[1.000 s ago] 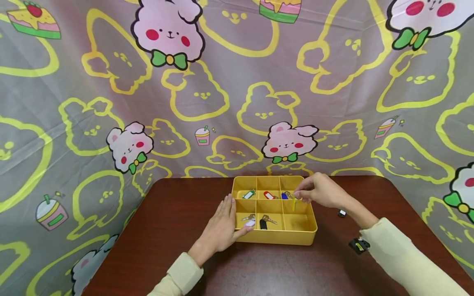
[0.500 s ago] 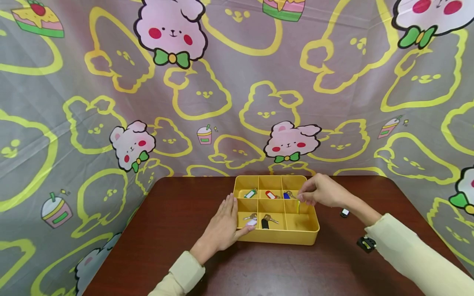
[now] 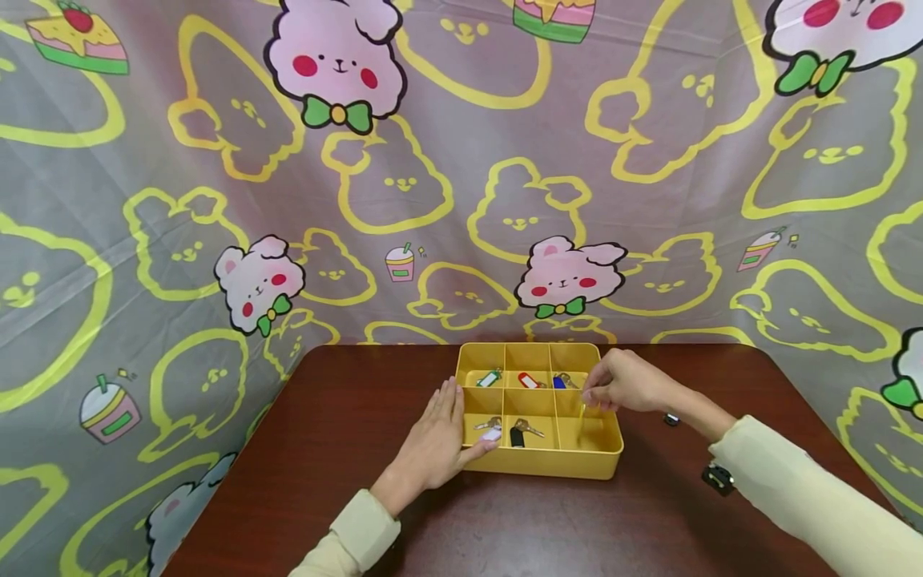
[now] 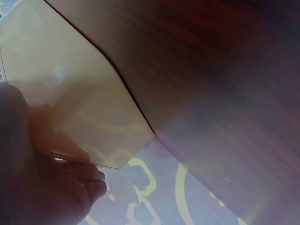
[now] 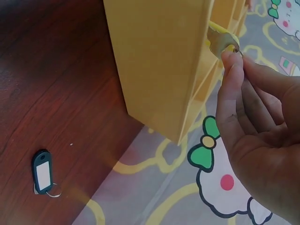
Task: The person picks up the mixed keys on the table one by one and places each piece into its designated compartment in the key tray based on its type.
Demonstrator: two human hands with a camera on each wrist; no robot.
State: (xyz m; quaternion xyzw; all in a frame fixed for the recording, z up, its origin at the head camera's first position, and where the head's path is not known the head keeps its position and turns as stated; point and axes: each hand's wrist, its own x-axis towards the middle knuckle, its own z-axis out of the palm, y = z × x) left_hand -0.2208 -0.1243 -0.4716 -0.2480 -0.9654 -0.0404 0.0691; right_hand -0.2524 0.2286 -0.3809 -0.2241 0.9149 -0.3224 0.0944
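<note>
In the head view, a yellow box (image 3: 537, 462) with several compartments stands on the table. My right hand (image 3: 629, 381) pinches a key (image 5: 223, 42) with a yellow tag (image 3: 581, 420) between thumb and fingertips. The tag hangs down inside the front right compartment. My left hand (image 3: 430, 437) lies along the box's left side with straight fingers, its thumb across the front rim. Tagged keys lie in the other compartments: green tag (image 3: 489, 377), red tag (image 3: 530, 381) and blue tag (image 3: 560, 383) behind, white tag (image 3: 491, 433) and black tag (image 3: 517, 437) in front.
A dark key tag (image 5: 42, 171) with a white label and a ring lies on the brown table (image 3: 346, 417), right of the box. A black device (image 3: 717, 478) sits at my right cuff. Patterned cloth (image 3: 461, 200) hangs behind the table.
My right hand has moved down and slightly toward me, lowering the yellow-tagged key deeper into the front right compartment. My left hand has stayed on the box. The head view has shifted slightly.
</note>
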